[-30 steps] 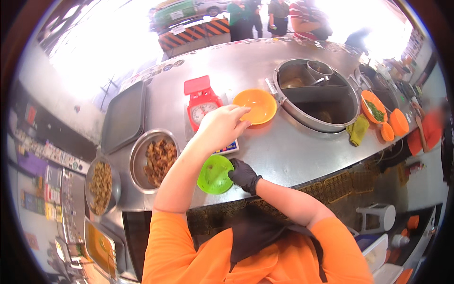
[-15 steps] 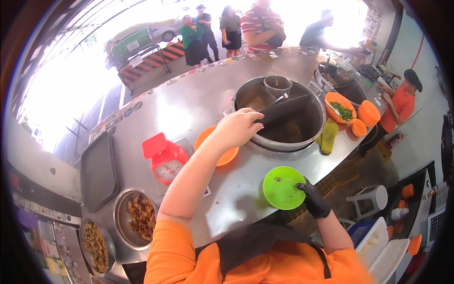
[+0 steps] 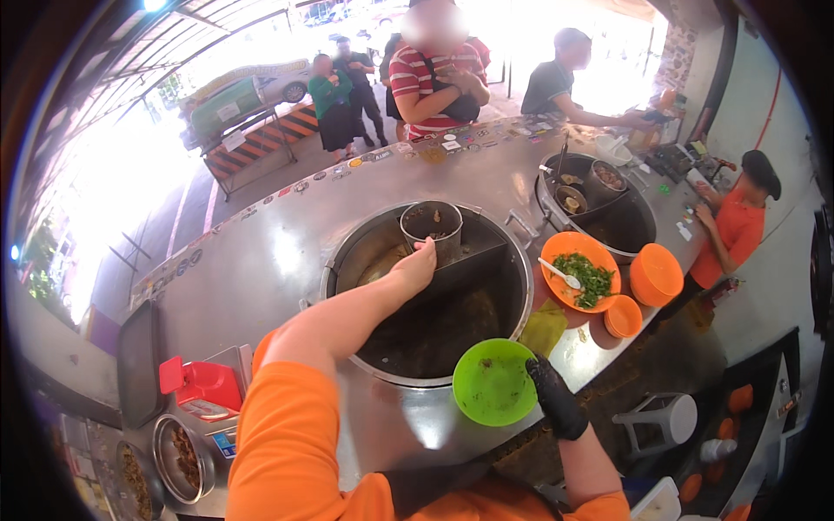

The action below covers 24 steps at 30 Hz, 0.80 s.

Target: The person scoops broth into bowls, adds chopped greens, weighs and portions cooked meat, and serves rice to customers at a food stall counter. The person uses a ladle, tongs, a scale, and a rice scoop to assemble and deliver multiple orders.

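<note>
My bare left hand [image 3: 415,266] reaches over a large divided metal pot [image 3: 526,304]. Its fingers are closed at the near side of a cylindrical metal dipper [image 3: 448,247], where a handle stuck out earlier; the hand now hides that handle. Small brown bits show inside the dipper, which stands in the pot's far section. Dark liquid fills the nearer section. In a black glove, my right hand [image 3: 559,399] grips the right rim of a bright green bowl [image 3: 491,391]. That bowl is tilted toward me, with a few dark bits inside, just in front of the pot.
Right of the pot are an orange bowl of chopped greens [image 3: 580,273] with a white spoon, orange bowls [image 3: 656,275] and a yellow-green cloth [image 3: 543,328]. A second divided pot [image 3: 638,230] stands beyond. A red scale [image 3: 208,388] is at left. A co-worker [image 3: 738,221] stands at right; people wait across the counter.
My left hand has moved from above the divider to the dipper's handle and closed there. The view has shifted closer to the pot, and the green bowl is now nearer to its rim.
</note>
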Each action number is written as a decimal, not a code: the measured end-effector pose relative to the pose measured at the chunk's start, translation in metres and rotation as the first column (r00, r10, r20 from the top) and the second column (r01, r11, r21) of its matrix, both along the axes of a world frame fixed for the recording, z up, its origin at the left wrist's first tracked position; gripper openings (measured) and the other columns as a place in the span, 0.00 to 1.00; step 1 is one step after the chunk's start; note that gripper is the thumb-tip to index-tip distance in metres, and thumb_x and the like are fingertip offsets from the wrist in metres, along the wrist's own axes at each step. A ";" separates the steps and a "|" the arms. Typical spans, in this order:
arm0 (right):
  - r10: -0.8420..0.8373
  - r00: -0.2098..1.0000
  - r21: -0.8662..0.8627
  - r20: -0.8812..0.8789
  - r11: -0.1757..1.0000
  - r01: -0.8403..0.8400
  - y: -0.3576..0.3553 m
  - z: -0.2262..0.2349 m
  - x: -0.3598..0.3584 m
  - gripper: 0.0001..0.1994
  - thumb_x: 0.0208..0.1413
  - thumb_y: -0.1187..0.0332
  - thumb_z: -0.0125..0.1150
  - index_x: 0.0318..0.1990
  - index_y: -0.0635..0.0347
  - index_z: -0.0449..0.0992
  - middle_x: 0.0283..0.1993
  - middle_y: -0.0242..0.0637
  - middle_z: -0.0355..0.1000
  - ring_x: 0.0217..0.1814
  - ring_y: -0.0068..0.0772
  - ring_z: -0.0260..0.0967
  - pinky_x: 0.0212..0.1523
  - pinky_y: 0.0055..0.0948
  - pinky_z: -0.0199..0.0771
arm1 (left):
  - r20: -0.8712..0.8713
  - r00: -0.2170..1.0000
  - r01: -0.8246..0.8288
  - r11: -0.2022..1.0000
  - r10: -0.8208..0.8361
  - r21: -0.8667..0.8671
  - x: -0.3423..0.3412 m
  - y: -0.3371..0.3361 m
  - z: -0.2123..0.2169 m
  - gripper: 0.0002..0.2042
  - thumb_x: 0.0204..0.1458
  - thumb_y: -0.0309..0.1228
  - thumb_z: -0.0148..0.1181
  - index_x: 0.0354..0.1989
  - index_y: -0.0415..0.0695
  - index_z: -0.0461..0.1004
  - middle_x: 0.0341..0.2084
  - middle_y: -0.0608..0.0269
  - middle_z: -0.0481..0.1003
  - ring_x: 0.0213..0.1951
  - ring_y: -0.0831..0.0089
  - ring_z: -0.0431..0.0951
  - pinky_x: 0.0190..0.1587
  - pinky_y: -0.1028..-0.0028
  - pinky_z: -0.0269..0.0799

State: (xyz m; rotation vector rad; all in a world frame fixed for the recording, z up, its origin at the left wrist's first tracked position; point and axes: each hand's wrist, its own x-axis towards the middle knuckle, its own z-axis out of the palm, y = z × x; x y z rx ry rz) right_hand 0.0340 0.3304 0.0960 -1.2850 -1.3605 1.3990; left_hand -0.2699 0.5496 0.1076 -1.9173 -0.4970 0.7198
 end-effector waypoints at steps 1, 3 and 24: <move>0.053 0.998 0.072 0.017 0.996 -0.054 0.021 -0.001 0.004 0.20 0.66 0.60 0.49 0.56 0.67 0.66 0.52 0.42 0.71 0.54 0.31 0.67 0.57 0.29 0.65 | -0.065 0.998 -0.004 1.000 0.004 0.006 -0.005 0.008 -0.003 0.15 0.54 0.36 0.49 0.40 0.42 0.80 0.35 0.57 0.78 0.41 0.59 0.74 0.56 0.56 0.59; 0.107 0.990 0.259 0.096 0.957 -0.128 0.056 -0.004 0.009 0.19 0.66 0.60 0.49 0.55 0.67 0.66 0.50 0.44 0.71 0.54 0.33 0.68 0.56 0.29 0.66 | -0.048 0.988 -0.155 0.979 0.150 -0.132 -0.009 0.020 0.000 0.12 0.51 0.35 0.52 0.32 0.44 0.81 0.29 0.59 0.78 0.38 0.62 0.74 0.52 0.59 0.62; 0.117 0.925 0.161 0.360 0.969 -0.186 0.262 -0.025 -0.022 0.33 0.65 0.48 0.41 0.60 0.76 0.59 0.55 0.66 0.67 0.59 0.58 0.67 0.58 0.42 0.66 | 0.184 0.391 -0.734 0.426 0.902 -0.528 0.022 0.140 0.058 0.17 0.48 0.46 0.62 0.44 0.53 0.80 0.43 0.62 0.80 0.48 0.64 0.78 0.49 0.62 0.73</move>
